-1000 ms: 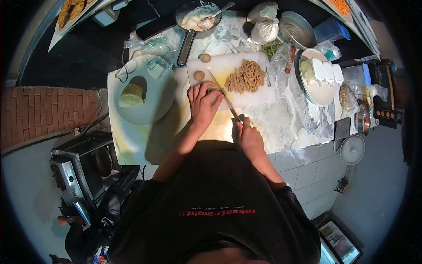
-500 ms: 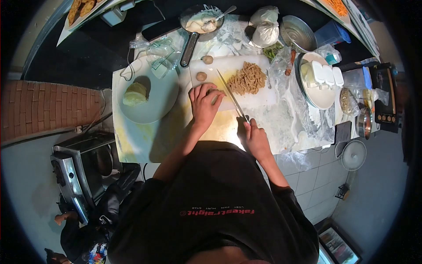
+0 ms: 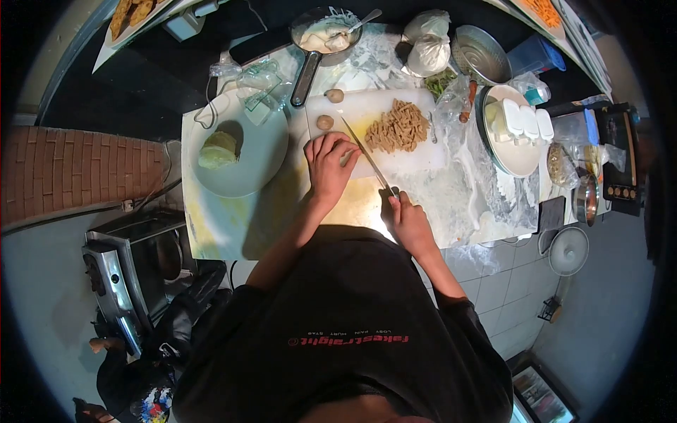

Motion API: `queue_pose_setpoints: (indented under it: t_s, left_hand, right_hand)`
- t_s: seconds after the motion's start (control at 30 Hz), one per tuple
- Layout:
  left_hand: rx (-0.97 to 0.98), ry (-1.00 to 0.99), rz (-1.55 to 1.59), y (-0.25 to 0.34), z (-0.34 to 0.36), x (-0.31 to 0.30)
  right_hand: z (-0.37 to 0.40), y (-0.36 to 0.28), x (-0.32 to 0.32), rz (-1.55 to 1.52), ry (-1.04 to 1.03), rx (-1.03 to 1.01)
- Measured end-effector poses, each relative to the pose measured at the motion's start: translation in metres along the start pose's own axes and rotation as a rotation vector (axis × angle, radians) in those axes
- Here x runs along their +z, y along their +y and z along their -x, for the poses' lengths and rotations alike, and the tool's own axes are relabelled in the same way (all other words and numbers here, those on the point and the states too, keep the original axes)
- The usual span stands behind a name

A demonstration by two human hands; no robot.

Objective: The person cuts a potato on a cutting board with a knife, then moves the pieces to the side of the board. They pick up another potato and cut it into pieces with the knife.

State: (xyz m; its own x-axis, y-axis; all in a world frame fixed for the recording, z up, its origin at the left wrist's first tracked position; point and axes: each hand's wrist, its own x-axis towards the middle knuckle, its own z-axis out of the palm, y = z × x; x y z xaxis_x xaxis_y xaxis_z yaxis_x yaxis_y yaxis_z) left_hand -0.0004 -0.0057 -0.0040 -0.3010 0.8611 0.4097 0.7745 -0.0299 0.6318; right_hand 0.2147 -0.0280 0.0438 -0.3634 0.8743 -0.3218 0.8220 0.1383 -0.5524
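Note:
My right hand [image 3: 409, 224] is closed around the handle of a long kitchen knife [image 3: 368, 154]. Its blade slants up and left across the white cutting board [image 3: 431, 156], beside the fingertips of my left hand [image 3: 330, 163]. Those fingers are bent and pressed down on the board; whatever lies under them is hidden. To the right of the blade is a heap of brown cut strips [image 3: 398, 127], perhaps sliced meatballs. Two whole round brownish balls, one lower [image 3: 325, 122] and one upper [image 3: 334, 95], rest at the board's left side.
A pale plate [image 3: 264, 166] carrying a cabbage piece [image 3: 218, 151] is on the left. Behind the board are a pan of white batter [image 3: 307, 77], tied white bags [image 3: 428, 53] and a metal bowl [image 3: 481, 55]. Another plate [image 3: 518, 166] holds white-lidded containers. Someone sits low at left [image 3: 137, 374].
The knife has shifted slightly left, its blade now closer against my left fingertips. My left hand stays in nearly the same place, and the view has shifted a little.

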Motion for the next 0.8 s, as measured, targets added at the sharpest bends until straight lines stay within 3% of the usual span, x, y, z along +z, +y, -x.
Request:
queue_pose_setpoints:
  t_s: [0.47,0.8]
  left_hand:
    - [-0.025,-0.045,0.051,0.0,-0.001,-0.001]
    - [0.011,-0.026,0.046,-0.005,-0.003,0.002]
  right_hand:
    - [-0.01,-0.015,-0.009,0.068,-0.108,0.091]
    - [-0.03,0.003,0.004,-0.031,-0.032,-0.037]
